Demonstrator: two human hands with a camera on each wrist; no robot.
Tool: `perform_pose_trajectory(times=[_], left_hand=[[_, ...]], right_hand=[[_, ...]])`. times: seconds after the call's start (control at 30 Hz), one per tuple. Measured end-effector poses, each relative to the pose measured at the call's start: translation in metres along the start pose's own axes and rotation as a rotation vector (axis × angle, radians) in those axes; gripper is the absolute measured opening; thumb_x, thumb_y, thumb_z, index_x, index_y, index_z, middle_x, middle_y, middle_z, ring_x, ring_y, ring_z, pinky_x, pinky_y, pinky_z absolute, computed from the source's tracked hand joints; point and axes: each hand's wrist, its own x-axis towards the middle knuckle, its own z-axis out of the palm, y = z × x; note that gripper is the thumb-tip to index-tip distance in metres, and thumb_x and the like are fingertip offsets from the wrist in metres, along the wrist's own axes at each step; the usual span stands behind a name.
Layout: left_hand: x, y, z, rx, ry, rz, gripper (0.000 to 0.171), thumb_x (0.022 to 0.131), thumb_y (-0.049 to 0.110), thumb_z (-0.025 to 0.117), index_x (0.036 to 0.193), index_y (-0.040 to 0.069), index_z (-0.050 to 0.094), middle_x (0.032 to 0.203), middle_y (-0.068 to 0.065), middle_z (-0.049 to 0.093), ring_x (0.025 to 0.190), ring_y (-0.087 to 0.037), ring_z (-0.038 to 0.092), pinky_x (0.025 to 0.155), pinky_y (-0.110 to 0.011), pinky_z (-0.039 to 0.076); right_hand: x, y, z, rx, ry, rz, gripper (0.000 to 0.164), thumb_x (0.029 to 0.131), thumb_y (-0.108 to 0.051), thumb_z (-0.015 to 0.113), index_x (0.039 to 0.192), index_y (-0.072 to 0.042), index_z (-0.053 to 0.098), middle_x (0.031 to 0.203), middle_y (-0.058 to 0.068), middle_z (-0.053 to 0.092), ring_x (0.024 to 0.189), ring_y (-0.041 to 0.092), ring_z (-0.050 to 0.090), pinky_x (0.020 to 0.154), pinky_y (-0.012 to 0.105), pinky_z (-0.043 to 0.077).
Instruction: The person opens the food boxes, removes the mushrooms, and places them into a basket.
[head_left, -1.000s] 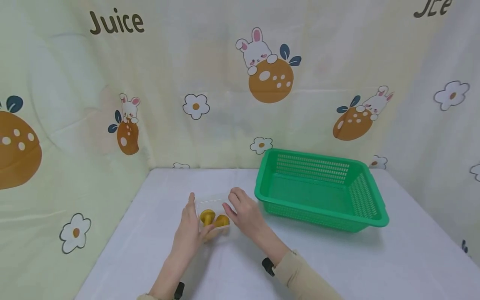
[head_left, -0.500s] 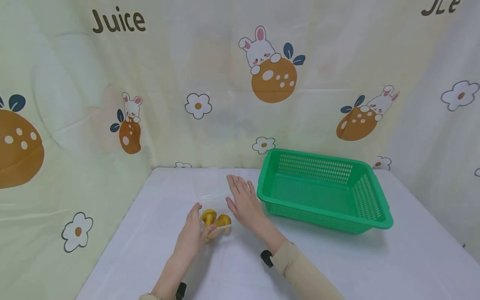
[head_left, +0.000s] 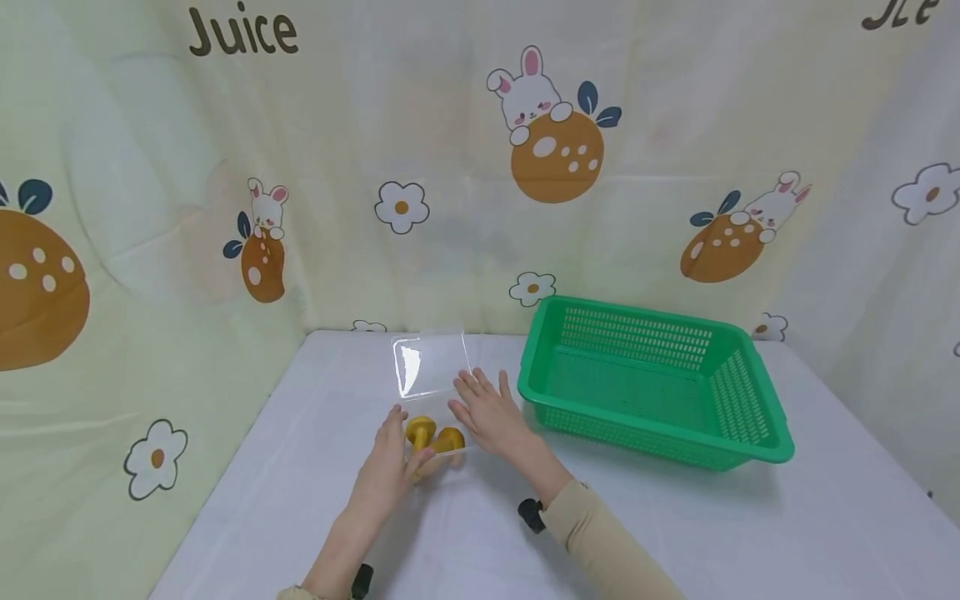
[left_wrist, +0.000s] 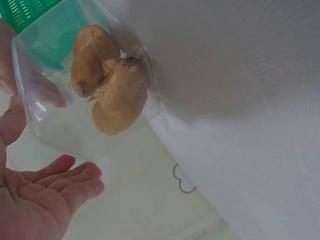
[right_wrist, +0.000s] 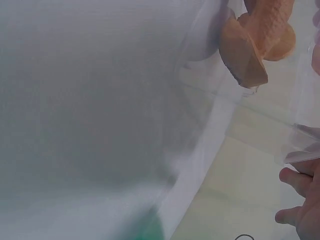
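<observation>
A clear plastic box stands on the table with its hinged lid (head_left: 431,365) tipped back. Inside lie brown-yellow mushrooms, one (head_left: 421,429) at the left and another (head_left: 450,440) to its right; they show through the box wall (left_wrist: 37,115) in the left wrist view. My left hand (head_left: 382,467) is at the box's left side, thumb by the front rim and fingers extended. At the right side, my right hand (head_left: 495,423) has its fingers spread near the lid's hinge. In the right wrist view its fingers (right_wrist: 295,182) are beside a plastic edge.
A green plastic basket (head_left: 637,442) with slotted walls stands at the back right, close to my right hand. White cloth covers the table (head_left: 465,542). Behind it hangs a printed curtain (head_left: 450,275). Black bands sit on both wrists.
The lid has swung away from the box and now leans back. My right hand opened its fingers, reached forward with the lid, then drew back slightly. My left hand stays at the box.
</observation>
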Motion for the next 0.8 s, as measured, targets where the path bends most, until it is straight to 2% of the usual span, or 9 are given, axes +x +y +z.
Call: perform_pose_trajectory(times=[0.23, 0.43, 0.63, 0.8], left_hand=[[0.000, 0.000, 0.001, 0.020, 0.010, 0.017, 0.068, 0.084, 0.019, 0.067, 0.131, -0.015, 0.031, 0.130, -0.033, 0.039, 0.116, -0.044, 0.044, 0.085, -0.049, 0.046], [0.000, -0.001, -0.001, 0.038, 0.015, 0.044, 0.063, 0.084, 0.018, 0.068, 0.128, -0.014, 0.036, 0.134, -0.032, 0.036, 0.117, -0.045, 0.042, 0.084, -0.050, 0.047], [0.001, -0.002, -0.002, 0.077, 0.032, 0.082, 0.061, 0.083, 0.018, 0.069, 0.125, -0.014, 0.038, 0.134, -0.032, 0.036, 0.116, -0.044, 0.043, 0.081, -0.047, 0.049], [0.002, 0.000, -0.002, 0.064, 0.008, 0.074, 0.061, 0.084, 0.018, 0.068, 0.127, -0.013, 0.038, 0.136, -0.031, 0.035, 0.117, -0.044, 0.042, 0.079, -0.046, 0.050]], right_hand=[[-0.003, 0.003, -0.002, -0.015, 0.015, -0.040, 0.049, 0.100, -0.034, 0.038, 0.137, -0.001, 0.043, 0.143, 0.014, 0.036, 0.135, 0.031, 0.023, 0.106, 0.059, 0.008], [-0.007, 0.003, -0.008, 0.071, 0.032, -0.178, 0.044, 0.094, -0.024, 0.056, 0.132, -0.002, 0.049, 0.142, 0.011, 0.039, 0.134, 0.031, 0.025, 0.108, 0.052, 0.011], [-0.008, 0.001, -0.011, 0.150, 0.041, -0.328, 0.040, 0.085, -0.015, 0.068, 0.122, -0.002, 0.059, 0.133, 0.010, 0.050, 0.131, 0.032, 0.032, 0.109, 0.047, 0.013], [0.000, 0.000, -0.012, 0.156, -0.026, -0.368, 0.030, 0.078, -0.015, 0.075, 0.106, -0.005, 0.069, 0.130, 0.009, 0.053, 0.132, 0.031, 0.031, 0.110, 0.045, 0.011]])
